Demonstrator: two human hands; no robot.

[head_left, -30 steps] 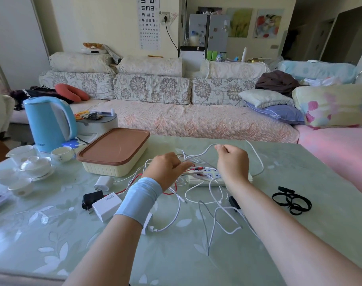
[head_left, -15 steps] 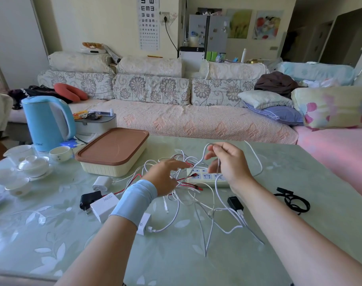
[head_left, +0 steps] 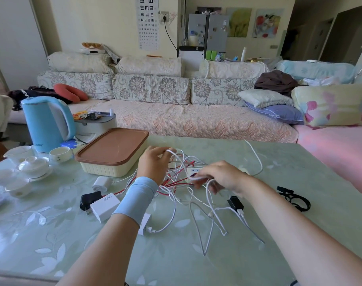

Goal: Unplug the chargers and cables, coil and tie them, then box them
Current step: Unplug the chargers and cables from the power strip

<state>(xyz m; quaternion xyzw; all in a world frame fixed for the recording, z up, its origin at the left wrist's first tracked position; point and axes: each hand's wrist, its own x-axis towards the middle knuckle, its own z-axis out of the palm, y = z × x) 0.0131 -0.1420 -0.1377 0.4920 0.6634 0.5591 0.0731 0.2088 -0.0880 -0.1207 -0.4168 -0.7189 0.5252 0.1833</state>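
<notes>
While the white cables [head_left: 209,200] lie tangled with red cables [head_left: 176,183] over the power strip [head_left: 193,169] at mid-table, the left hand [head_left: 155,165] holds raised loops and the right hand [head_left: 223,176] pinches one strand. Untangling seems in hand; next, one cable must come free for coiling. Black ties [head_left: 293,200] lie off right.

Light: bright, soft daylight; the far right doorway stays dim.
Glare: pale sheen on the glossy table [head_left: 279,213], strongest at lower left.
Shadows: faint, soft-edged under the forearms.
Blur: right hand [head_left: 223,176] and its pinched white cable [head_left: 206,187] motion-smeared.
Distortion: wide-angle bowing at the edges.
</notes>
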